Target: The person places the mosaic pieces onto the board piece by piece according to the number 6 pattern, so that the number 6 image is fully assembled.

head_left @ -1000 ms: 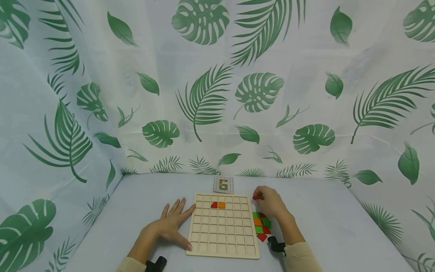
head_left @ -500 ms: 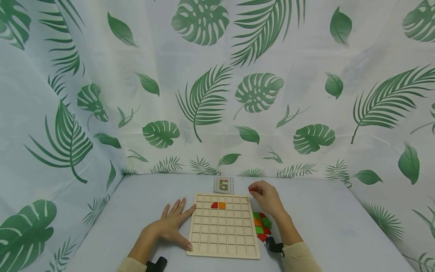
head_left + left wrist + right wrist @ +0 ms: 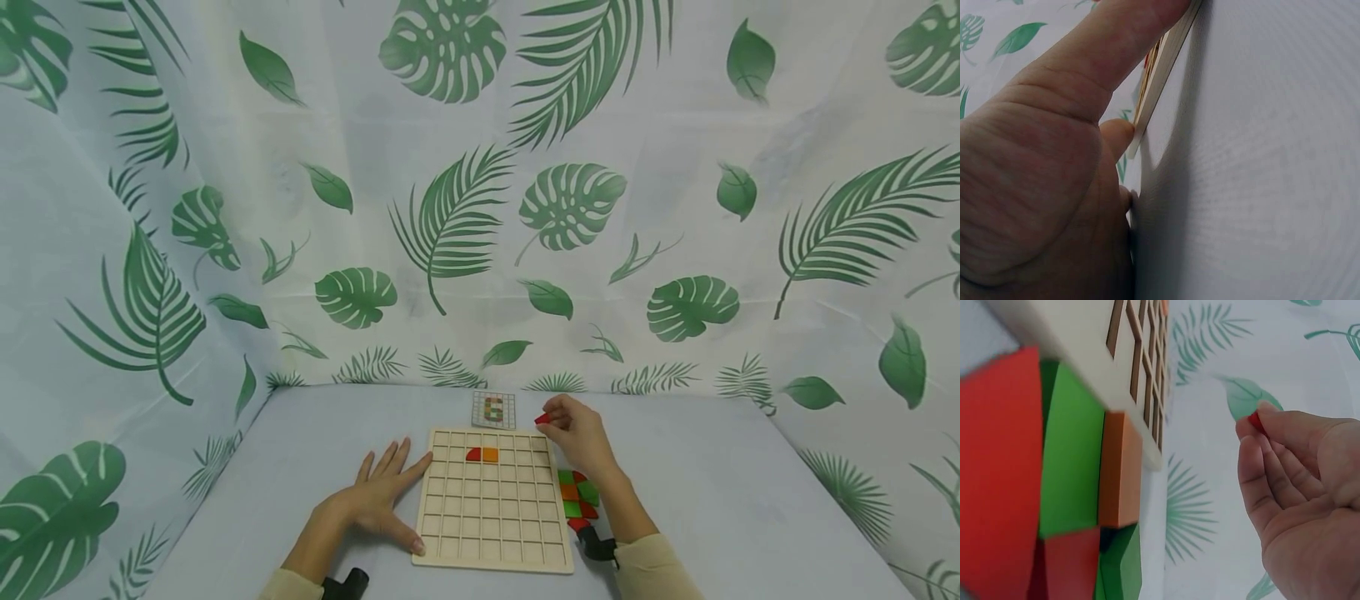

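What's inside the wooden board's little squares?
In the wooden grid board, a red quarter-round piece and an orange square piece sit side by side, second row from the far edge. They cover whatever is beneath them.

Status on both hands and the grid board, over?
Left hand spread, touching grid board at left edge. Right hand pinching red piece near far right corner. Seated: red quarter-round, orange square. No obstruction visible.

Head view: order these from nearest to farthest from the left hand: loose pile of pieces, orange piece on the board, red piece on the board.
1. Red piece: on the board, toward the left hand.
2. Orange piece: just right of the red.
3. Loose pile: along the board's right edge.
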The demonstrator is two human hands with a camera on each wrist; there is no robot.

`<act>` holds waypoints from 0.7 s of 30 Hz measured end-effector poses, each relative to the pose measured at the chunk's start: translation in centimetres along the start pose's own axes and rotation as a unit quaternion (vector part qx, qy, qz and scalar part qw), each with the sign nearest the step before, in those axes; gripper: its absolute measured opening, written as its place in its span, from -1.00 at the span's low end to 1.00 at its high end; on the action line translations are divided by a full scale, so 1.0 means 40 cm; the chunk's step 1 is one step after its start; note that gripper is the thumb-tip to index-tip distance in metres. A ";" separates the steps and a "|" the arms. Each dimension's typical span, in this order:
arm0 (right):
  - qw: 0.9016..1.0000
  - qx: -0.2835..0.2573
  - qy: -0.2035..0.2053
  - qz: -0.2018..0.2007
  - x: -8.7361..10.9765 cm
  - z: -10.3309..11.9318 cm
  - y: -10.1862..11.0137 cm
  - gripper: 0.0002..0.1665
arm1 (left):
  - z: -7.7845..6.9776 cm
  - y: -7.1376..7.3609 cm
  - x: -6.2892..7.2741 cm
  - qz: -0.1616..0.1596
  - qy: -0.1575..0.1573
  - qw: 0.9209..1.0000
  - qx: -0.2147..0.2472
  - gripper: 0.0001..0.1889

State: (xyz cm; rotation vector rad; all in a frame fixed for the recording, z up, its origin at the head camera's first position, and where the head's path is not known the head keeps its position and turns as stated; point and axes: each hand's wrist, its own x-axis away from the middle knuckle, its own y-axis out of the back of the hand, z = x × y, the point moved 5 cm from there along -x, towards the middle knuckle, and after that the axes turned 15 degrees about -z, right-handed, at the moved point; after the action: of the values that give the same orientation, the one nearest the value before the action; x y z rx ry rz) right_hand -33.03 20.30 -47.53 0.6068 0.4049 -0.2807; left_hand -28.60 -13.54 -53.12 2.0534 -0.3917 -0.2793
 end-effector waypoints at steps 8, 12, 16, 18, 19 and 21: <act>0.999 -0.016 0.030 0.016 0.005 0.026 -0.032 -0.78 | -0.002 0.001 0.002 -0.001 0.001 1.000 -0.003 0.46; 0.999 -0.021 0.025 0.032 0.009 0.035 -0.049 -0.77 | -0.003 0.000 0.001 -0.003 -0.001 1.000 -0.001 0.46; 0.998 -0.029 0.007 0.056 0.015 0.037 -0.067 -0.78 | -0.004 0.001 0.001 -0.005 0.003 1.000 -0.001 0.47; 0.997 -0.033 -0.003 0.071 0.018 0.038 -0.074 -0.79 | -0.003 0.002 0.001 -0.005 0.005 1.000 -0.001 0.47; 0.996 -0.036 -0.004 0.077 0.020 0.039 -0.078 -0.79 | -0.003 0.002 0.001 -0.004 0.005 1.000 -0.001 0.47; 0.995 -0.041 -0.009 0.090 0.023 0.040 -0.085 -0.81 | -0.003 0.003 0.001 -0.003 0.005 1.000 0.000 0.47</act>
State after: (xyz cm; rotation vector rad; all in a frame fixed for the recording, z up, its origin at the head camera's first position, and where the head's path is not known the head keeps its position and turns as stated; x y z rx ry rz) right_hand -33.03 16.54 -48.43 0.5550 0.3397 -0.0976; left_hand -28.54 -13.51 -52.97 2.0563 -0.3790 -0.2723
